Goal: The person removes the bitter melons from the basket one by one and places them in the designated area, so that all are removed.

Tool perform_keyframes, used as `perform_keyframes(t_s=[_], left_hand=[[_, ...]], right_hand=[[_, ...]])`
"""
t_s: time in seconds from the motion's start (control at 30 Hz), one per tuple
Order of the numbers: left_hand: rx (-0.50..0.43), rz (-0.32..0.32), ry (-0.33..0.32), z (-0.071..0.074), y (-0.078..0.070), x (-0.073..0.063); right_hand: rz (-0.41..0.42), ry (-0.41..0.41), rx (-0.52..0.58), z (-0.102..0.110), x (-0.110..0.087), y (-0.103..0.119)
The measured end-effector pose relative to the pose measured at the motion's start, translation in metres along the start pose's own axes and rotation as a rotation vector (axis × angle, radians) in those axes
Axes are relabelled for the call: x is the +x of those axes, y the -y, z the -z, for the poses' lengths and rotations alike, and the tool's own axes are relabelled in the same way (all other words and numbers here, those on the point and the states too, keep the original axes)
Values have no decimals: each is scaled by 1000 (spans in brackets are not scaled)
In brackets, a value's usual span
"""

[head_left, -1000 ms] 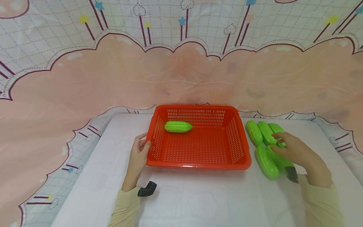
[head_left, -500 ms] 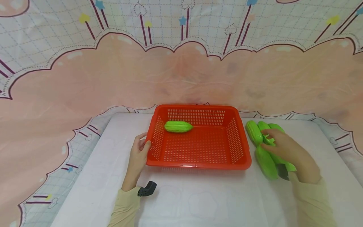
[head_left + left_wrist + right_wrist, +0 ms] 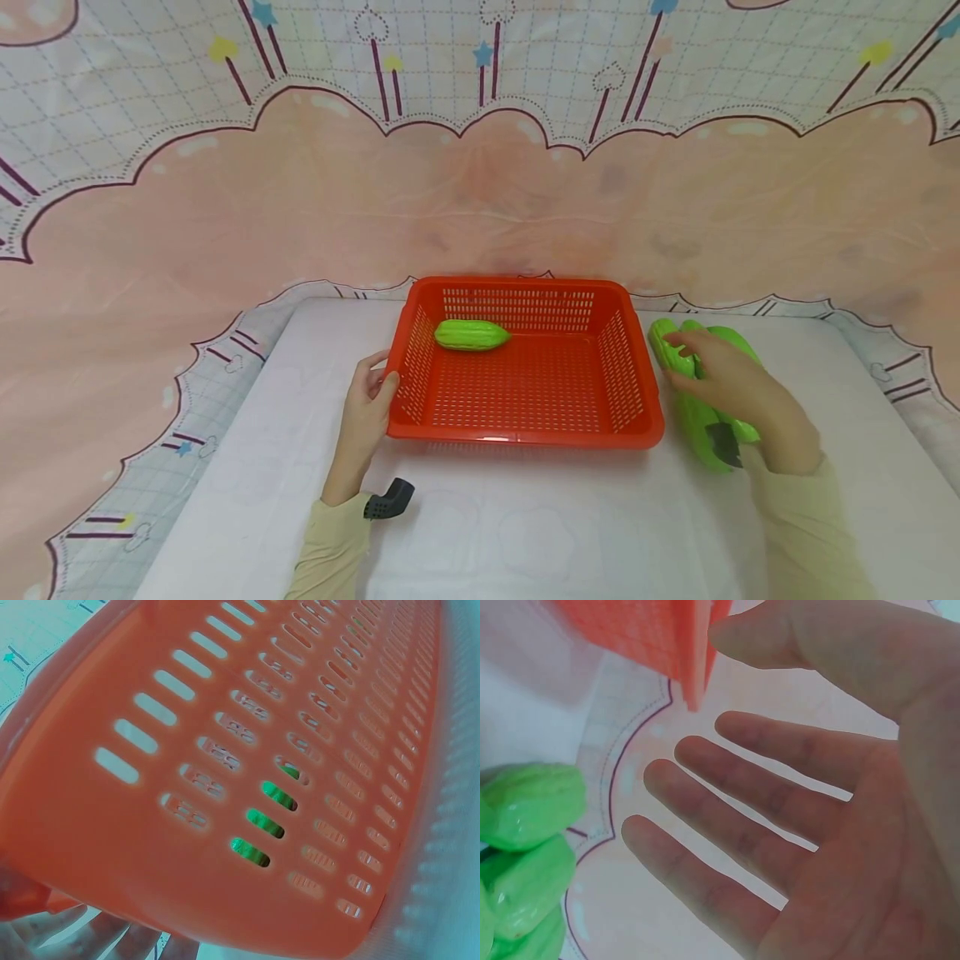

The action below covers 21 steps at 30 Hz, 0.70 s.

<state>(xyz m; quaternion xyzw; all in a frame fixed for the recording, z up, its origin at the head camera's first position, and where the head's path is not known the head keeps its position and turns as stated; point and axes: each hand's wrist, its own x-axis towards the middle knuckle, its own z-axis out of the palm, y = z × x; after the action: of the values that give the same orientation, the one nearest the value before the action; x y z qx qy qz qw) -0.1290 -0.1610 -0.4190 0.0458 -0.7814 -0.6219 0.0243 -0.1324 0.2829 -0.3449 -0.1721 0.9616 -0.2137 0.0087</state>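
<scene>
A red plastic basket (image 3: 525,437) with slotted walls stands in the middle of the table. One green bitter melon (image 3: 471,335) lies inside, towards its back left. My left hand (image 3: 367,408) grips the basket's left rim, thumb on the near side; in the left wrist view its fingers (image 3: 112,941) show under the red rim. To the right of the basket lies a pile of several bitter melons (image 3: 699,432), partly hidden under my right hand (image 3: 727,379). That hand hovers over the pile, and the right wrist view shows its fingers (image 3: 705,791) straight, spread and holding nothing.
White cloth covers the table (image 3: 510,533). Behind it hangs a patterned pink and white curtain (image 3: 525,200), its folds meeting the table's back edge. A dark wrist device (image 3: 390,500) sits by my left cuff.
My right hand has moved left over the bitter melons, nearer the basket's right side. My left hand, the basket and the bitter melon in it have stayed put.
</scene>
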Motion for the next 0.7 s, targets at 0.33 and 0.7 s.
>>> perform_keyframes(t_s=[0.33,0.7], left_hand=[[-8,6,3,0,0,-1],[-11,3,1,-1,0,-1]], right_hand=[[-45,37,80,-7,7,14],[18,20,54,-12,17,26]])
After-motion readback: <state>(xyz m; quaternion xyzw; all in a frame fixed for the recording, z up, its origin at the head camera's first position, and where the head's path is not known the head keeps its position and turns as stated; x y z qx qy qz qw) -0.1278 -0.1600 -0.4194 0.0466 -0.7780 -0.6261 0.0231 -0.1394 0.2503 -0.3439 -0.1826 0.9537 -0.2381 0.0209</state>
